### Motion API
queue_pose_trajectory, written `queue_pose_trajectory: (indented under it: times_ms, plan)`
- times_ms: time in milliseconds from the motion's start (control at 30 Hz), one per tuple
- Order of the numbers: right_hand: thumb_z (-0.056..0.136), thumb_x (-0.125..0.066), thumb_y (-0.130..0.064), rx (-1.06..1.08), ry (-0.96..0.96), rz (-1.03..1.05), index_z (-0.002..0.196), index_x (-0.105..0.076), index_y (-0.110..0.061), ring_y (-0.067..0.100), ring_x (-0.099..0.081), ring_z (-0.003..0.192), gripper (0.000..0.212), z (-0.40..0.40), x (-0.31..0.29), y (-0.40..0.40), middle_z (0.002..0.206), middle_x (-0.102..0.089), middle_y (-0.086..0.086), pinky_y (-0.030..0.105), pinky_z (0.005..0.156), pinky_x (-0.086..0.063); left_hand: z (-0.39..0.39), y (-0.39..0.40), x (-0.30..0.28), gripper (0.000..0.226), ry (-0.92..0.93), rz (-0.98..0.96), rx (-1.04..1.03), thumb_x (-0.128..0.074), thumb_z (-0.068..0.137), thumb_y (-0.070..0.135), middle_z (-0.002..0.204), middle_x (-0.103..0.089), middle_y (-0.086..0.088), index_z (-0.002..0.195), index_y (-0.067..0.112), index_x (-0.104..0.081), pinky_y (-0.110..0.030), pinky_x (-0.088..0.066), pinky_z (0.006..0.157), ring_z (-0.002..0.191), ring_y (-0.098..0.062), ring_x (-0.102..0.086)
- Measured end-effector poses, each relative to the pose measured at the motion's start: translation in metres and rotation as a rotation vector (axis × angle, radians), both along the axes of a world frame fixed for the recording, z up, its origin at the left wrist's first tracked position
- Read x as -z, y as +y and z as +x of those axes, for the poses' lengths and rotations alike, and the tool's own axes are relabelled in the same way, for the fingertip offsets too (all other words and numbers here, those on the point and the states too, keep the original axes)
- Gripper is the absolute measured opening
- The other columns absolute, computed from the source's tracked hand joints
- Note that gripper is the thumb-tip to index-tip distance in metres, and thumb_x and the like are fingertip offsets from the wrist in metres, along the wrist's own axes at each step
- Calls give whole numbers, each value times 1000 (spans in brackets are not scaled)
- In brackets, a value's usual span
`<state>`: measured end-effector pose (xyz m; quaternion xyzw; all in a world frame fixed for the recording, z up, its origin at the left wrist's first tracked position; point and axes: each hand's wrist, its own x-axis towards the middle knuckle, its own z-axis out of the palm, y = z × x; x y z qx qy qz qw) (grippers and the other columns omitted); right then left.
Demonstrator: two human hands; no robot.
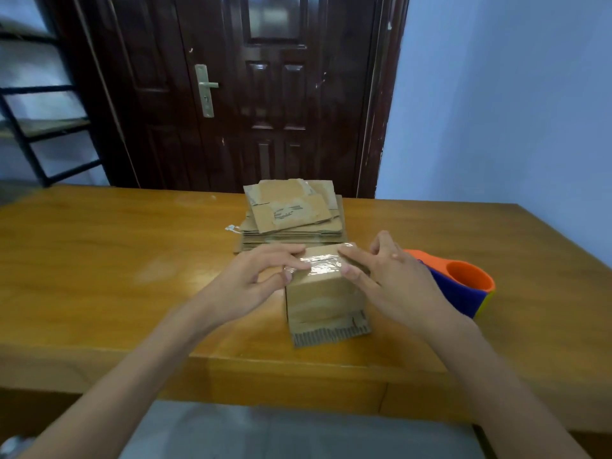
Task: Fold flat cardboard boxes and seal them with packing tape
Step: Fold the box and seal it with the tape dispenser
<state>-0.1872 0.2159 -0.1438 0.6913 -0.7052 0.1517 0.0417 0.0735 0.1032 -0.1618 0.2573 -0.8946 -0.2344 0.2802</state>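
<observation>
The box [326,293] stands upright near the table's [99,253] front edge, a shiny tape [318,264] strip across its top. Left of the box, the left hand [251,279] pinches the tape's end at the top corner, fingers curled. To seal well, I judge it should draw that end down flat along the side while the right hand [387,279], fingers nearly straight, presses the strip from the box's right. Behind the box lies the flat stack [293,215]; right of it, the dispenser [460,286] is half hidden by the hand. The box's far side and bottom flaps cannot be seen.
</observation>
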Motion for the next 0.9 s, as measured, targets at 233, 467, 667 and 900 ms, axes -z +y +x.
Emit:
queue_pose_trajectory:
  times_ms: [233, 467, 667, 900]
  plan:
    - [101, -49, -59, -7, -356, 36, 161, -21, -42, 18, -57, 131, 69, 8, 5, -42, 150, -51, -2, 47, 96, -59, 11, 17, 11, 49, -85, -243, -69, -46, 97, 74, 122, -47, 11, 137, 52, -63, -41, -45, 95, 119, -13, -43]
    - [105, -40, -57, 202, 69, -210, 149, -47, -31, 18, -52, 130, 52, -18, -9, -16, 141, -54, 1, 39, 105, -46, -31, 40, 15, 54, -23, -408, -358, -54, 86, 69, 94, -46, 12, 122, 35, -76, -16, -36, 67, 90, -9, -43]
    - [89, -46, -80, 465, 322, 59, 134, -50, -25, 22, -63, 108, 71, -91, 22, 30, 119, -65, 1, 36, 83, -50, -37, 47, 23, 50, 25, -399, -407, -61, 84, 67, 97, -48, 10, 119, 34, -77, -31, -47, 76, 95, -10, -41]
    - [92, -60, -64, 251, 169, -176, 152, -44, -33, 22, -71, 78, 69, -89, 33, 53, 99, -76, -3, 33, 55, -48, -35, 62, 20, 60, -54, -435, -345, -41, 102, 72, 117, -54, 4, 130, 27, -69, -31, -42, 87, 110, -16, -50]
